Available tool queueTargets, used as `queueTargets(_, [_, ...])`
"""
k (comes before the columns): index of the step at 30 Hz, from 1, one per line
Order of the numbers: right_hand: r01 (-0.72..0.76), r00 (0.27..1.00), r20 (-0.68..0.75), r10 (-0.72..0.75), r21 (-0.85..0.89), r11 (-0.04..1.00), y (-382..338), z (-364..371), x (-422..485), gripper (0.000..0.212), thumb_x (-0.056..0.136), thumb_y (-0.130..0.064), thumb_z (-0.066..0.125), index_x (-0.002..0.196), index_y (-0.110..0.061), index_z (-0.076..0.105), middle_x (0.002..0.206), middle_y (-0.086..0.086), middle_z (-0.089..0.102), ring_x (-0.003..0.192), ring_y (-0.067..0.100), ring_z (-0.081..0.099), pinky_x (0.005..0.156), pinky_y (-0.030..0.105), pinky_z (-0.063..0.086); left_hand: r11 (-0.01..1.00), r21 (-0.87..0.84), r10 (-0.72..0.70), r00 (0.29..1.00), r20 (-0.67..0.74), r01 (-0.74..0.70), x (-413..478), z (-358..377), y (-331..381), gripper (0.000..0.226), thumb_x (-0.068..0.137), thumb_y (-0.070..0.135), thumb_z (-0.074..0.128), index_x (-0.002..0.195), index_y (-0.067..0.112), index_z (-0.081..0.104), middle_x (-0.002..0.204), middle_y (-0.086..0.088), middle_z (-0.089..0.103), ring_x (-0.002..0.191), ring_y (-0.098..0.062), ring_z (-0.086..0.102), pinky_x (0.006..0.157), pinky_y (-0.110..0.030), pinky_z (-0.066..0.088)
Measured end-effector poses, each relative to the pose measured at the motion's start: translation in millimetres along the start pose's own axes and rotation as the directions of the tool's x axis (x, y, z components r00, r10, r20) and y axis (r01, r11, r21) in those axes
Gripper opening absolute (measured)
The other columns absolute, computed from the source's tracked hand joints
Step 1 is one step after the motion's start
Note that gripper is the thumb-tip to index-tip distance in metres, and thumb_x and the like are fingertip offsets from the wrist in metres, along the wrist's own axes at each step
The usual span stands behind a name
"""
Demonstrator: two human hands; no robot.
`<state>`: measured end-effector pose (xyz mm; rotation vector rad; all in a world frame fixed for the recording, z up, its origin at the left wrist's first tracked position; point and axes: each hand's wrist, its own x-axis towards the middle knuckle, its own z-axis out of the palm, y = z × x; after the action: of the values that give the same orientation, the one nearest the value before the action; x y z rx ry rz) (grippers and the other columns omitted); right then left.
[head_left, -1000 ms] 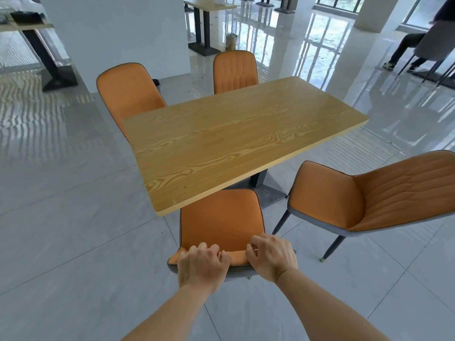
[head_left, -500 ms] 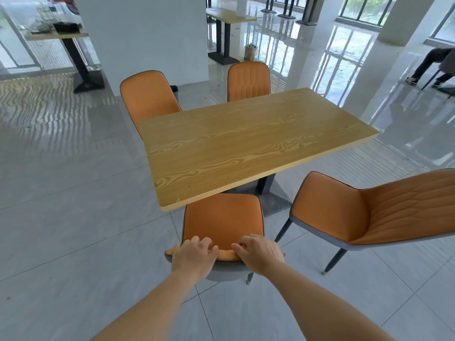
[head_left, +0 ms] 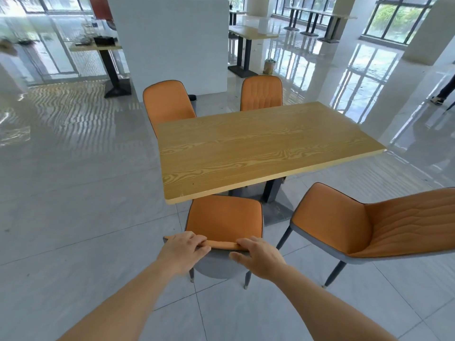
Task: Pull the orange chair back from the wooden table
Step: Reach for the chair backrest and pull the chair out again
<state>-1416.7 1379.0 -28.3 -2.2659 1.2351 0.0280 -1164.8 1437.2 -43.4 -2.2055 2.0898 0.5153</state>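
Low in the frame, just left of centre, the left hand (head_left: pixel 183 249) curls its fingers over the backrest's top edge on the orange chair (head_left: pixel 224 221), a hold suited to dragging. The chair sits at bottom centre, its seat front tucked just under the near edge of the bench (head_left: pixel 258 148), so the pull looks unfinished. The right hand (head_left: pixel 258 258) hooks over the same edge, thumb spread on the grey back, keeping the pull even. A second chair (head_left: pixel 369 225) stands at lower right.
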Motion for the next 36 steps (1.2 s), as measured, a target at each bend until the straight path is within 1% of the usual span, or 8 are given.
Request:
queueTargets(4, [0.021, 1.000, 0.000, -0.021, -0.044, 0.999, 2, 3, 0, 0.067, 0.087, -0.072, 0.054, 0.143, -0.038, 0.042, 0.139, -0.011, 0.054, 0.121, 0.017, 0.051, 0.100, 0.037, 0.045, 0.996, 0.091, 0.006, 0.999, 0.032, -0.009, 0, -4, -3, 0.094, 0.073, 0.088, -0.003, 0.145, 0.043, 0.037, 0.126, 0.007, 0.052, 0.120, -0.019, 0.048, 0.102, -0.040, 0.039])
queueTargets(7, [0.016, 0.998, 0.061, -0.010, -0.105, 0.994, -1, 7, 9, 0.082, 0.082, -0.076, 0.056, 0.150, -0.039, 0.032, 0.148, -0.011, 0.047, 0.133, 0.021, 0.043, 0.112, 0.044, 0.035, 0.985, 0.157, 0.070, 0.997, 0.026, -0.074, 6, -3, -7, 0.107, 0.063, 0.093, -0.017, 0.143, 0.044, 0.034, 0.127, 0.005, 0.052, 0.119, -0.021, 0.049, 0.101, -0.044, 0.035])
queueTargets(9, [0.000, 0.996, 0.093, 0.014, -0.143, 0.990, -2, 9, 16, 0.082, 0.082, -0.075, 0.055, 0.151, -0.039, 0.029, 0.150, -0.011, 0.045, 0.137, 0.022, 0.041, 0.116, 0.046, 0.031, 0.981, 0.153, 0.121, 0.992, 0.020, -0.123, 9, 0, -13, 0.108, 0.063, 0.094, -0.020, 0.140, 0.043, 0.036, 0.124, 0.004, 0.052, 0.114, -0.021, 0.050, 0.098, -0.043, 0.036])
queueTargets(12, [0.025, 0.994, 0.106, -0.006, -0.173, 0.985, 1, 10, 24, 0.069, 0.086, -0.072, 0.053, 0.144, -0.040, 0.037, 0.138, -0.009, 0.055, 0.127, 0.023, 0.049, 0.109, 0.045, 0.038, 0.971, 0.147, 0.195, 0.980, -0.038, -0.188, 12, 10, -21, 0.098, 0.074, 0.092, -0.012, 0.136, 0.039, 0.042, 0.118, 0.005, 0.057, 0.107, -0.021, 0.054, 0.092, -0.042, 0.041])
queueTargets(16, [0.077, 0.993, 0.108, -0.057, -0.190, 0.979, 8, 10, 27, 0.059, 0.088, -0.074, 0.049, 0.136, -0.041, 0.043, 0.123, -0.010, 0.060, 0.113, 0.021, 0.055, 0.094, 0.043, 0.045, 0.960, 0.184, 0.246, 0.948, -0.204, -0.209, 17, 27, -26, 0.076, 0.088, 0.086, 0.010, 0.123, 0.036, 0.056, 0.093, 0.006, 0.063, 0.083, -0.021, 0.060, 0.076, -0.041, 0.048])
queueTargets(18, [0.087, 0.993, 0.100, -0.069, -0.192, 0.978, 12, 12, 26, 0.058, 0.087, -0.074, 0.048, 0.135, -0.041, 0.043, 0.121, -0.011, 0.061, 0.111, 0.020, 0.055, 0.093, 0.042, 0.045, 0.961, 0.185, 0.246, 0.939, -0.239, -0.204, 17, 32, -25, 0.072, 0.089, 0.086, 0.014, 0.119, 0.037, 0.057, 0.088, 0.007, 0.063, 0.078, -0.021, 0.060, 0.073, -0.041, 0.049])
queueTargets(23, [0.127, 0.986, 0.128, -0.105, -0.178, 0.976, 22, 3, 22, 0.055, 0.088, -0.073, 0.046, 0.132, -0.041, 0.046, 0.116, -0.010, 0.062, 0.107, 0.020, 0.054, 0.091, 0.042, 0.045, 0.974, 0.130, 0.207, 0.962, -0.179, -0.185, 13, 26, -10, 0.089, 0.078, 0.092, -0.003, 0.128, 0.040, 0.049, 0.102, 0.006, 0.063, 0.094, -0.022, 0.059, 0.087, -0.043, 0.045])
queueTargets(36, [0.269, 0.947, 0.229, -0.225, -0.183, 0.946, 86, -27, -13, 0.043, 0.088, -0.069, 0.053, 0.118, -0.038, 0.051, 0.106, -0.008, 0.062, 0.099, 0.021, 0.055, 0.083, 0.044, 0.051, 0.999, 0.023, -0.030, 0.988, -0.154, 0.034, -20, 44, 92, 0.107, 0.064, 0.097, -0.016, 0.130, 0.040, 0.047, 0.110, 0.007, 0.061, 0.101, -0.020, 0.056, 0.093, -0.041, 0.040])
